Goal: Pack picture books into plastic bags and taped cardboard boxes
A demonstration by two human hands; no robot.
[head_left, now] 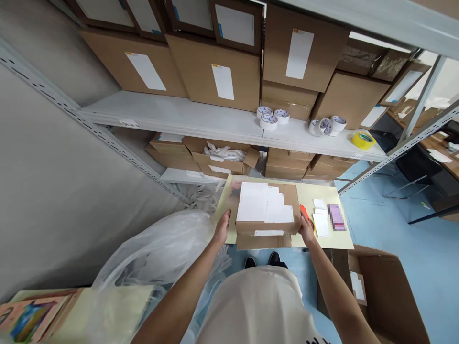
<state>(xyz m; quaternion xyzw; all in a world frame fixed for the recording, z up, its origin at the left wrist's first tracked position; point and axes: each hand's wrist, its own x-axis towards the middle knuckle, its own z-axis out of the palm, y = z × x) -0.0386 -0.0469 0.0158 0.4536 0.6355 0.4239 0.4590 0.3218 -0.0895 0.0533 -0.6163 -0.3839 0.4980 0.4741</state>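
Note:
A brown cardboard box (pixel 267 228) lies on the pale yellow table in front of me, with a lower flap hanging at its near edge. Several white paper sheets or labels (pixel 253 203) rest overlapping on its top. My left hand (pixel 222 228) is held beside the box's left side, slightly apart from it, fingers stretched and holding nothing. At the right side of the box, my right hand (pixel 306 230) is closed around an orange tape dispenser (pixel 303 211) with yellow tape, partly hidden by the fingers.
White slips (pixel 322 224) and a purple blurred pack (pixel 336 217) lie right on the table (pixel 222 205). Tape rolls (pixel 268 122) and cartons (pixel 225 76) fill the shelf (pixel 179 109). A plastic bag (pixel 168 243) bulges left; an open carton (pixel 389 286) stands right.

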